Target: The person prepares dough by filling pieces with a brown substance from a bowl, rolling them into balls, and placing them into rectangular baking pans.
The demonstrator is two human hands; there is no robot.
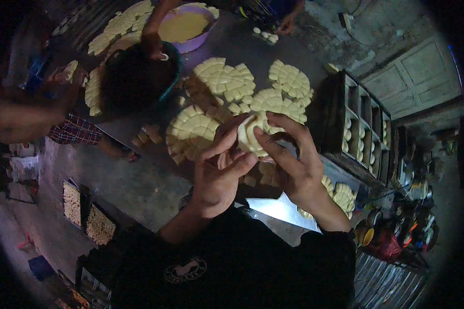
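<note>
Raised in front of my chest, a pale, folded piece of dough (249, 136) is held between both hands. My left hand (215, 177) cups it from the left and below, thumb pressed near its lower edge. From the right, my right hand (299, 162) grips the same piece, with thumb and fingers curled on its upper side. Beneath and beyond the hands, flat dough rounds cut into small blocks (224, 78) lie on the dark table (237, 38). One such round (191, 127) is close to my left hand, and another (288, 80) lies farther back.
A purple basin (191, 46) and a dark teal-rimmed tub (178, 77) stand at the far left, where another person's arm (152, 33) reaches in. At right is a wooden rack (350, 154) holding dough pieces. Filled trays (100, 225) lie low at left.
</note>
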